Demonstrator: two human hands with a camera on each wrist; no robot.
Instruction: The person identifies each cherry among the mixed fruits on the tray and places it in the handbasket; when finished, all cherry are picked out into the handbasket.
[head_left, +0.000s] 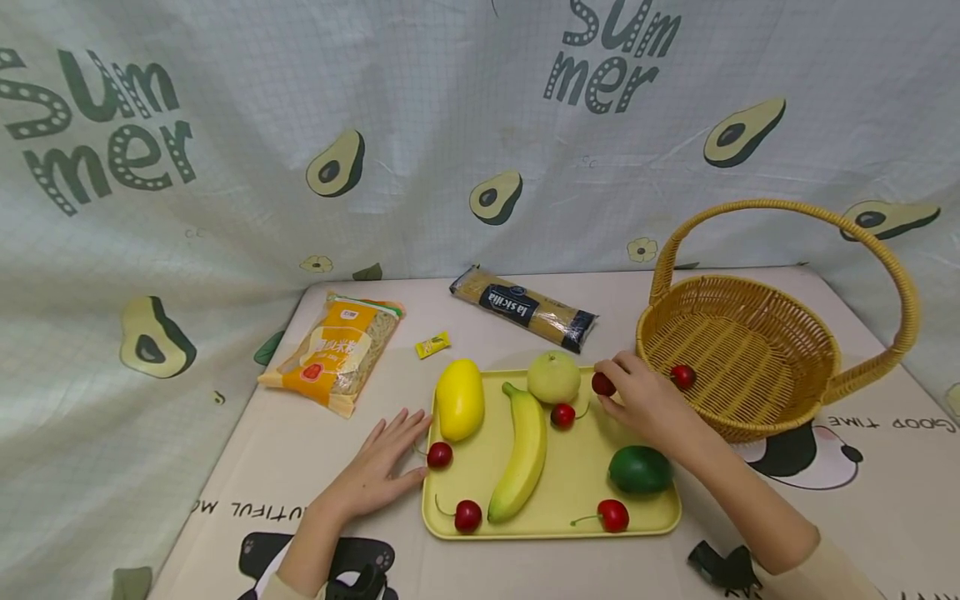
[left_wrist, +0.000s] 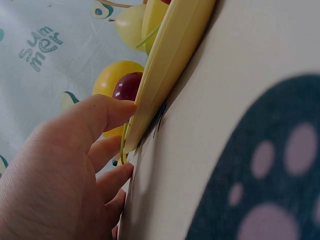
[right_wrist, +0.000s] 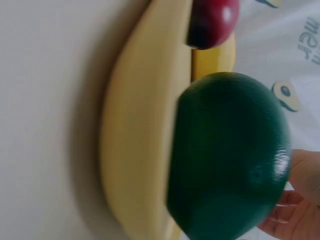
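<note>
Right of frame centre, a round dark-red cherry (head_left: 603, 384) is pinched by the right hand (head_left: 647, 398), the rectangular yellow plastic tray (head_left: 573, 471) apparently being steadied by the straight-fingered left hand (head_left: 381, 468).

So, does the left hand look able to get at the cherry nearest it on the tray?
Probably yes: the left hand rests at the edge of the tray, right beside that cherry, and only the tray's raised edge seems to lie between them.

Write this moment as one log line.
left hand: touching tray edge | right hand: pinching dark-red cherry | basket: one red cherry visible inside | banana: on tray
</note>
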